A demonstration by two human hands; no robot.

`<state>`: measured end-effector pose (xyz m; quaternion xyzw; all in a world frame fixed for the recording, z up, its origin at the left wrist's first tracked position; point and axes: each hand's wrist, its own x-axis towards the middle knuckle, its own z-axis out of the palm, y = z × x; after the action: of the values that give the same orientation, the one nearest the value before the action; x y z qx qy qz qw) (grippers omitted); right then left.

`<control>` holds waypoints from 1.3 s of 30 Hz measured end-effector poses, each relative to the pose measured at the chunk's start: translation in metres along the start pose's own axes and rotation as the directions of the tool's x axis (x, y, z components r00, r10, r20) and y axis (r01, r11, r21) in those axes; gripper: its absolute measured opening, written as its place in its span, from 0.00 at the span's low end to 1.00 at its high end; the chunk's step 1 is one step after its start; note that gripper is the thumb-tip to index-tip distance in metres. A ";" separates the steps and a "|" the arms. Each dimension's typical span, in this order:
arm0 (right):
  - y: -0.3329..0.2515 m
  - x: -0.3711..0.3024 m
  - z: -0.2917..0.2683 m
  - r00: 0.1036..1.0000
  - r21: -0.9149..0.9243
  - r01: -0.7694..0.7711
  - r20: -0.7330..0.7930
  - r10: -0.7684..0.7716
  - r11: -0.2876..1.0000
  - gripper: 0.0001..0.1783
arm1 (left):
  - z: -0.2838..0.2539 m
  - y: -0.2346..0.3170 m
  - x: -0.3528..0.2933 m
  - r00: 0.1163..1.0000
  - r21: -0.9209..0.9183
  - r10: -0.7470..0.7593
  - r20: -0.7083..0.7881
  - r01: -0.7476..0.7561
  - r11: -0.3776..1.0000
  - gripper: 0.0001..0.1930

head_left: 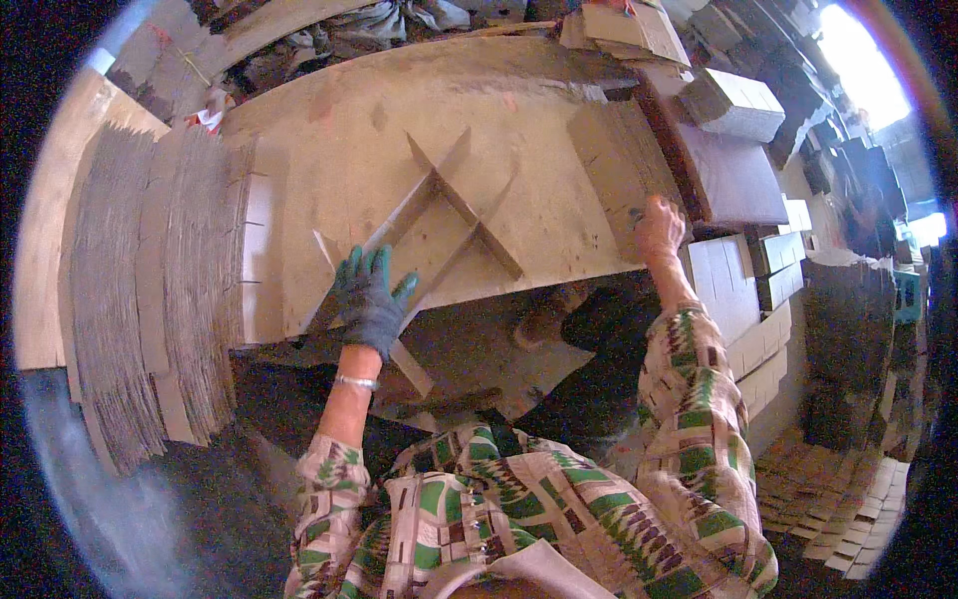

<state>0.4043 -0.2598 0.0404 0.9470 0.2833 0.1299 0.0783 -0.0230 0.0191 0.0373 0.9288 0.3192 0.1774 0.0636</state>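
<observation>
My left hand (367, 299), in a dark glove with green fingertips, lies over crossed cardboard strips near the board's front edge. Its fingers are stretched out and the thumb stands apart. The strips stand on edge and interlock: one long strip (404, 212) runs under the hand, another strip (477, 222) crosses it. A loose end (411, 369) hangs past the edge. My right hand (661, 232), bare, is curled at the near end of a flat stack of cardboard strips (619, 150). A small dark spot shows by its fingertips; what they pinch, if anything, is hidden.
Tall rows of stacked cardboard strips (165, 270) stand left of the wooden board (349, 120). Right of it are a brown box (733, 185), a bundle of slotted card (733, 105) and more slotted card (723, 285). Cloth or sacks (374, 22) lie beyond the far edge.
</observation>
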 end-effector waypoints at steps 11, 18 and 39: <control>-0.162 -0.068 -0.100 0.890 0.755 0.455 -0.403 -0.213 0.472 0.46 | 0.027 0.004 -0.033 0.958 0.118 0.103 0.267 -0.138 0.983 0.07; -0.246 -0.138 -0.084 0.812 0.718 0.475 -0.134 -0.568 0.509 0.53 | 0.027 0.013 -0.019 0.952 -0.031 0.006 0.306 0.004 1.000 0.09; -0.107 -0.036 0.002 0.996 0.638 -0.041 0.091 -0.022 0.769 0.31 | 0.012 -0.070 0.007 0.764 -0.033 -0.537 0.356 0.585 0.810 0.50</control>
<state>0.3202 -0.1912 0.0078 0.9237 0.3018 -0.0181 -0.2354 -0.0531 0.0788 0.0116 0.7993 0.5540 0.0145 0.2324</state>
